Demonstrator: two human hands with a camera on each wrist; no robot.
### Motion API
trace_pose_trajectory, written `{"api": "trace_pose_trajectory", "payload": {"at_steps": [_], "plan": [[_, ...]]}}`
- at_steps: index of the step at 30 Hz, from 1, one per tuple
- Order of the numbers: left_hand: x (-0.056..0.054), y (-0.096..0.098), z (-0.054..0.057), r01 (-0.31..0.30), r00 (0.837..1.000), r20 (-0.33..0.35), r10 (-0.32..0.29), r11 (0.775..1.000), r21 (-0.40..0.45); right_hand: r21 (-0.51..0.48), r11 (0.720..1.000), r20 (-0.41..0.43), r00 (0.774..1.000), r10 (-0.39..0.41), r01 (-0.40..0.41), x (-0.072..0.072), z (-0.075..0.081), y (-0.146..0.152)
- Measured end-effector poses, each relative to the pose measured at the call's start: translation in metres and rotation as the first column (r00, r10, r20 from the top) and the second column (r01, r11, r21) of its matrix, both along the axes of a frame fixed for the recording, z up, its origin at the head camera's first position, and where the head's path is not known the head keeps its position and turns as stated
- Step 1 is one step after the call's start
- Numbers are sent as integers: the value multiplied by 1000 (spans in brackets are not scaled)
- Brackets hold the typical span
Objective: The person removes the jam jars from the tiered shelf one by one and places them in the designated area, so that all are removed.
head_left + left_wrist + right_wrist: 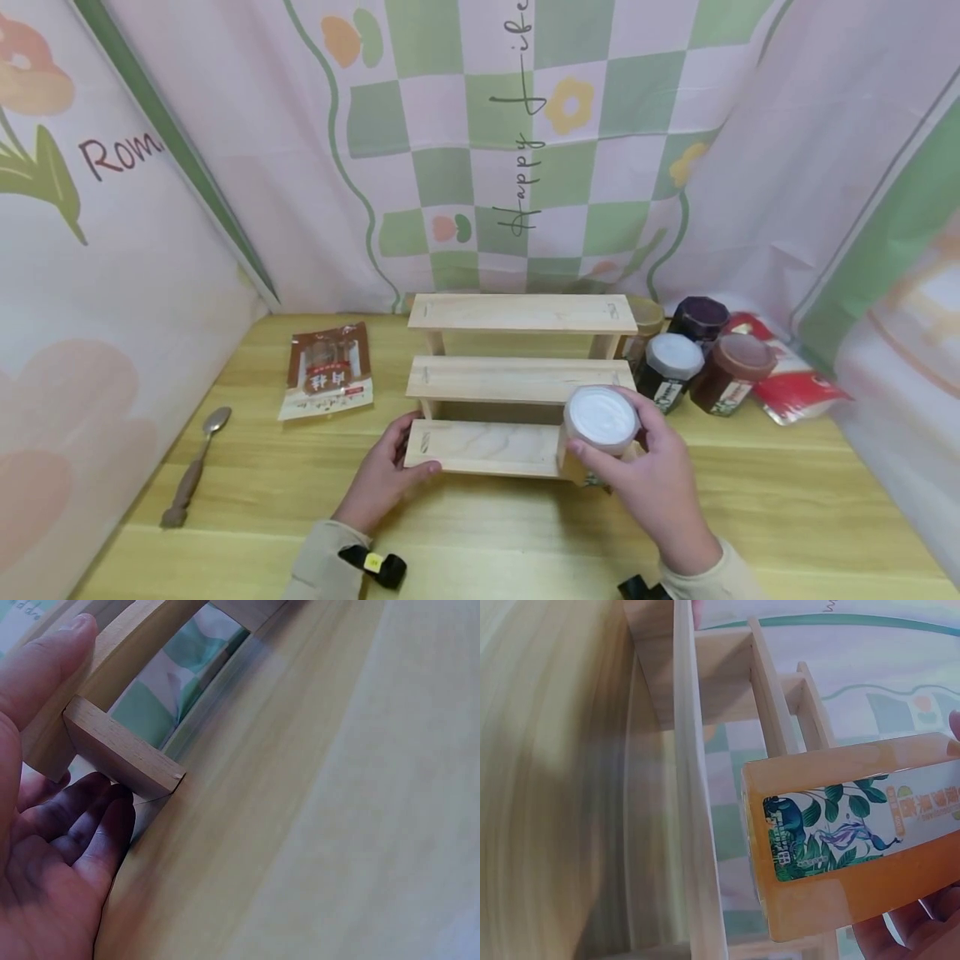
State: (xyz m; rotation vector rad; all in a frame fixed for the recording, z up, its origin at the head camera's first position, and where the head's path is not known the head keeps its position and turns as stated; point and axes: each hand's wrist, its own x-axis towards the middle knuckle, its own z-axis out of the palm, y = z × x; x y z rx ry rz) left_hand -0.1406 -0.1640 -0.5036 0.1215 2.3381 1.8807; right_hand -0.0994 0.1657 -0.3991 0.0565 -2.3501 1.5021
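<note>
A three-step wooden rack [487, 446] stands on the table. My left hand [384, 475] holds the left end of its lowest step, thumb along the front edge and fingers bent around the end support [124, 746]. My right hand [660, 483] grips a jar with a white lid [602, 415] over the right end of that step. Orange contents and a label with leaves and a peacock show on the jar [817, 904] in the right wrist view. Its base is close to the lowest board [697, 825]. The upper two steps carry nothing.
Right of the rack stand a white-lidded dark jar [673, 358], a purple-lidded jar [699, 321], a brown-lidded jar [738, 367] and a yellowish jar [645, 317], beside a red packet [798, 383]. At left lie a brown packet [330, 371] and a spoon [193, 475]. Printed cloth [510, 167] hangs behind.
</note>
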Motion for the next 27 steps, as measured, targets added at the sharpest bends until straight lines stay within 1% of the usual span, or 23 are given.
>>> {"api": "trace_pose_trajectory", "payload": {"at_steps": [6, 15, 17, 21, 27], "plan": [[0, 0, 1, -2, 1000, 0, 2, 1000, -3, 16, 1000, -54, 998, -23, 23, 2, 1, 12], [1, 1, 2, 0, 1000, 0, 0, 1000, -1, 31, 996, -93, 993, -79, 83, 6, 4, 30], [1, 0, 1, 1, 1000, -2, -1, 1000, -2, 28, 995, -88, 991, -97, 100, 7, 5, 35], [0, 0, -1, 6, 1000, -9, -6, 1000, -9, 37, 989, -53, 989, -138, 140, 10, 5, 43], [0, 0, -1, 7, 1000, -11, -7, 1000, -11, 46, 983, -20, 984, -178, 179, 12, 6, 55]]}}
